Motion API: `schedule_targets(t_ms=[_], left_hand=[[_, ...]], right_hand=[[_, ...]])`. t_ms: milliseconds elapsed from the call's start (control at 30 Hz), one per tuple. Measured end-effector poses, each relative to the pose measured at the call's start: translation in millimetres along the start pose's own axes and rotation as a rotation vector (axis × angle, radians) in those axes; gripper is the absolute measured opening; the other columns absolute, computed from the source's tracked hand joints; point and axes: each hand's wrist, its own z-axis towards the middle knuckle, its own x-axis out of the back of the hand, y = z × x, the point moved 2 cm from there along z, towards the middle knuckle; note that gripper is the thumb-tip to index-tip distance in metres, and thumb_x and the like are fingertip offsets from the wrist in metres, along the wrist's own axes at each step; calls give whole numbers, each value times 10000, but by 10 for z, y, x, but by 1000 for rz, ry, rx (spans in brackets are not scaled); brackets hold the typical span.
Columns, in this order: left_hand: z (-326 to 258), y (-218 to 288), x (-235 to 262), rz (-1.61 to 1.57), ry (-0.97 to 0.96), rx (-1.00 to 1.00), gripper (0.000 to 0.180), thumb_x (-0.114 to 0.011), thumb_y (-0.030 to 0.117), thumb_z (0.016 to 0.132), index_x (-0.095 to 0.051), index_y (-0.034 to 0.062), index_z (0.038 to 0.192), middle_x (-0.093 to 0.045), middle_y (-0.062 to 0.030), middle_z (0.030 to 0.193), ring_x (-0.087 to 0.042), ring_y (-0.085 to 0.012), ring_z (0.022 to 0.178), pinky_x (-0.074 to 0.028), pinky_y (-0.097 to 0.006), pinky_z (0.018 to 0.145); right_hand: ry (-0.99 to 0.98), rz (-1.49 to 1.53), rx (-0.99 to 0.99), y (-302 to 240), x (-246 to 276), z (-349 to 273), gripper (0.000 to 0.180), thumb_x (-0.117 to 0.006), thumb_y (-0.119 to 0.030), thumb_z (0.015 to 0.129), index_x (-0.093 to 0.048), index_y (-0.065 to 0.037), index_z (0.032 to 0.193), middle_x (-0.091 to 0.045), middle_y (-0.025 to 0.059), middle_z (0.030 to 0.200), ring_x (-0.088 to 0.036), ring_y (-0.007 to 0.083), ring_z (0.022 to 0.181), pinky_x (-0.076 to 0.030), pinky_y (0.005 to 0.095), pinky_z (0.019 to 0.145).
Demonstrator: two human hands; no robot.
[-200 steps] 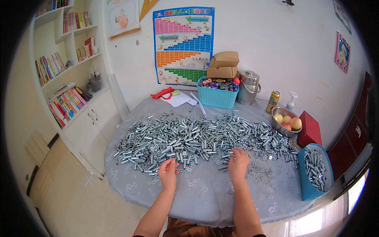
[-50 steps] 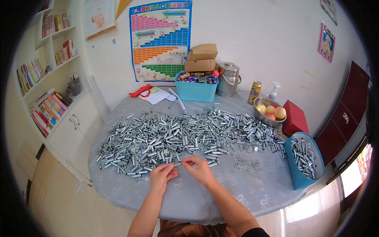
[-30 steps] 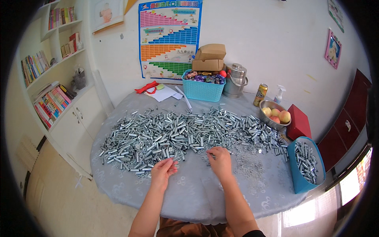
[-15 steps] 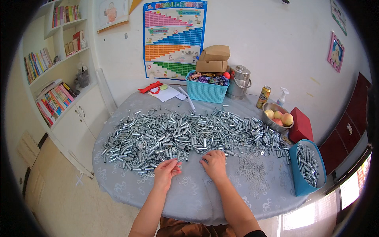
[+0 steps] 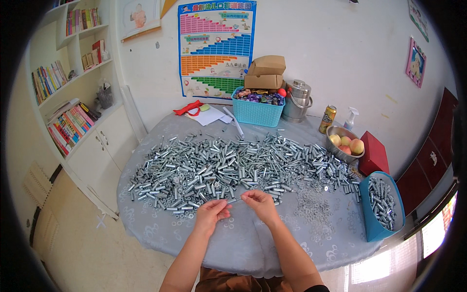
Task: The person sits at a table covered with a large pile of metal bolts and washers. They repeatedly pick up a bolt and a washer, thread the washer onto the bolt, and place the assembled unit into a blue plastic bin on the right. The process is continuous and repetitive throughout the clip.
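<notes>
A slim silver metal bolt [image 5: 234, 200] spans the gap between my two hands, lying nearly level above the grey cloth. My right hand [image 5: 261, 206] pinches its right end between thumb and fingers. At the other end, the closed fingertips of my left hand [image 5: 211, 215] meet it; whether they also hold a small washer is too small to tell. Just beyond my hands spreads a wide heap of silver metal sleeves and bolts [image 5: 214, 163]. Small loose washers [image 5: 311, 209] lie scattered to the right of my right hand, and a few more rest beside my left hand.
At the right edge stands a blue bin [image 5: 373, 221] holding metal sleeves. Behind it are a dark red box [image 5: 374, 153], a steel bowl [image 5: 350, 157] of fruit and a yellow can [image 5: 327, 119]. A turquoise basket [image 5: 258, 113], a metal pot [image 5: 295, 109] and papers [image 5: 206, 117] line the back.
My right hand has risen off the tabletop by the heap and turned toward the left hand, with the bolt now showing between them. The left hand has shifted slightly right, and the view has moved a little.
</notes>
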Motion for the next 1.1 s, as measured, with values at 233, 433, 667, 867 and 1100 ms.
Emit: schedule_targets(t_ms=[233,433,667,867,1100], left_hand=[[8,-26,2,-24,-14,32,167,-618,84,822,-607,-33,940,-646,-151,854,-614,-142,636,-537,-263,604],[12,-56,20,-72,-57,77,164,-603,96,835,-604,-30,939,-645,-155,870,-617,-144,647,-540,-263,610],[38,-72,50,-116,-94,71,162,-592,101,843,-606,-24,945,-644,-157,886,-620,-140,664,-541,-263,616],[21,-47,40,-213,-120,46,145,-594,100,842,-614,-12,932,-644,-149,874,-621,-139,666,-539,-265,635],[35,-71,49,-182,-81,36,136,-600,103,839,-620,-2,923,-646,-138,863,-619,-135,665,-536,-260,629]], right_hand=[[1,-114,18,-6,-18,-18,157,-620,-130,833,-648,1,915,-633,7,838,-543,70,753,-429,199,680],[103,-216,187,-95,-1,-33,136,-610,-127,824,-670,-10,860,-646,59,827,-578,159,768,-438,266,709],[340,-1003,449,-156,340,5,135,-674,-121,694,-681,-51,809,-626,94,778,-557,265,748,-431,365,687],[233,-1173,404,-53,268,-18,172,-702,-179,660,-689,-78,798,-603,78,802,-537,275,814,-403,385,731],[83,-385,175,-178,116,-1,181,-684,-103,743,-678,-82,923,-624,37,882,-548,161,895,-424,279,771]])
